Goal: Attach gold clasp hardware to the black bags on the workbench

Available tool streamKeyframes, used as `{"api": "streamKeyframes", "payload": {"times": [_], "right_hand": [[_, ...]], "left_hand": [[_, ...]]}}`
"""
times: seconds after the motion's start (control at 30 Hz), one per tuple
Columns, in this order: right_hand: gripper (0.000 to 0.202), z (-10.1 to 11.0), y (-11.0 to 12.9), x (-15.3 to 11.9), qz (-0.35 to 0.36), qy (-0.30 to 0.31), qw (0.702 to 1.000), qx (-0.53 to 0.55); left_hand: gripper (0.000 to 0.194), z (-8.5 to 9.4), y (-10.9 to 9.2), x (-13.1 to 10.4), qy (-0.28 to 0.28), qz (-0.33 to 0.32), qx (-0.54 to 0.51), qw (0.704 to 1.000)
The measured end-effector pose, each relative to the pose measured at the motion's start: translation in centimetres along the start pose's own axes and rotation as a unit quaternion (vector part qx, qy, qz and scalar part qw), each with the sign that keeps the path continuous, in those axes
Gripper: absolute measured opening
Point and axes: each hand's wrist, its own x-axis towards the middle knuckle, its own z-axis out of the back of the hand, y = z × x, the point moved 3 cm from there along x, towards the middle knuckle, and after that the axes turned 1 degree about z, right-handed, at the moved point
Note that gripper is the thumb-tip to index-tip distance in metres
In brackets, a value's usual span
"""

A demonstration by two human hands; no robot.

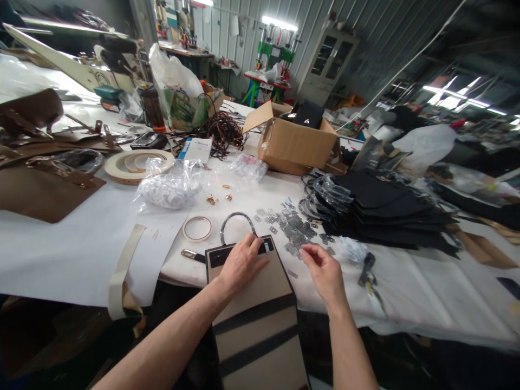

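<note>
A beige bag panel (260, 281) with black strips and a dark edge lies over the table's front edge. A looped black handle (238, 215) stands out beyond its top. My left hand (242, 259) is on the panel's top end, its curled fingers holding it down at the black strip. Right of those fingers, a small silver plate (267, 247) sits on that strip. My right hand (323, 268) is closed, thumb and forefinger together at the near edge of a heap of small metal plates (298, 228). Whatever is between those fingertips is too small to make out.
Left of the panel are a tape roll (197, 228) and a plastic bag of white pieces (168, 187). Gold fittings (212, 200) lie beyond. A stack of black bag pieces (385, 208) is at right. Farther back stands a cardboard box (296, 145).
</note>
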Motion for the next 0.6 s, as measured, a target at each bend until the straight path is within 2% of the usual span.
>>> {"api": "streamKeyframes", "payload": {"times": [0.07, 0.17, 0.3, 0.4, 0.53, 0.6], "right_hand": [[0.036, 1.4, -0.7, -1.4, -0.006, 0.034, 0.998, -0.052], [0.029, 1.2, -1.9, -3.0, 0.005, 0.091, 0.989, -0.116], [0.027, -0.2, -3.0, -4.0, 0.041, 0.1, 0.978, -0.181], [0.029, -0.4, -4.1, -3.7, 0.023, 0.1, 0.971, -0.215], [0.036, -0.2, -5.5, -2.7, -0.006, 0.135, 0.966, -0.221], [0.039, 0.0, -5.3, -2.4, -0.001, 0.122, 0.966, -0.228]], "left_hand": [[0.046, 0.5, -0.1, -0.7, -0.006, -0.037, -0.023, 0.999], [0.051, 1.9, 0.2, -2.8, -0.031, -0.054, -0.017, 0.998], [0.046, 4.5, 2.1, -6.7, -0.107, 0.007, 0.009, 0.994], [0.049, 5.8, 4.5, -9.1, -0.142, 0.056, -0.026, 0.988], [0.043, 6.1, 6.9, -10.1, -0.154, 0.063, -0.089, 0.982], [0.035, 6.0, 7.4, -10.0, -0.167, 0.056, -0.1, 0.979]]}}
